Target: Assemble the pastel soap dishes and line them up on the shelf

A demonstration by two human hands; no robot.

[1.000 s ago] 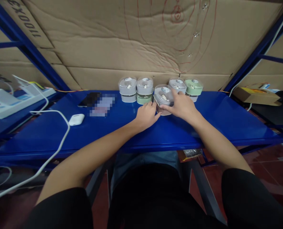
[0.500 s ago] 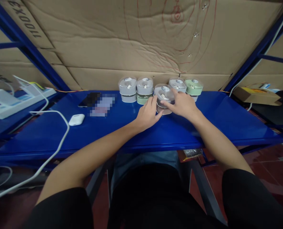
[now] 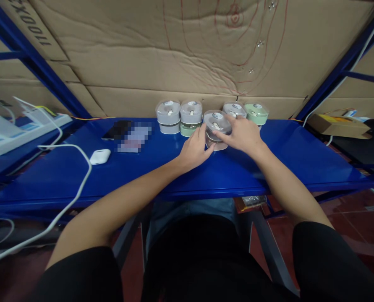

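Note:
In the middle of the blue table (image 3: 136, 176), a grey clear-lidded plastic box (image 3: 217, 119) sits on a pinkish lower box (image 3: 216, 145), slightly tilted. My right hand (image 3: 245, 133) grips the upper box, its thumb across the front and its fingers over the right side. My left hand (image 3: 193, 150) holds the left side of the lower box, its thumb at the front. Behind stand more two-high stacks: a grey box (image 3: 168, 112) and another grey box (image 3: 191, 112) on the left, a third grey box (image 3: 234, 109) and a green box (image 3: 256, 113) on the right.
To the left lie a white earbud case (image 3: 100, 157), a dark phone (image 3: 116, 130) and a pixelated item (image 3: 134, 138). A white cable (image 3: 82, 184) hangs over the table's left part. Cardboard (image 3: 142, 71) walls the back. An open cardboard box (image 3: 339, 126) lies at right.
The view has shifted slightly. Both hands keep their hold on the middle stack, and the upper box has barely moved.

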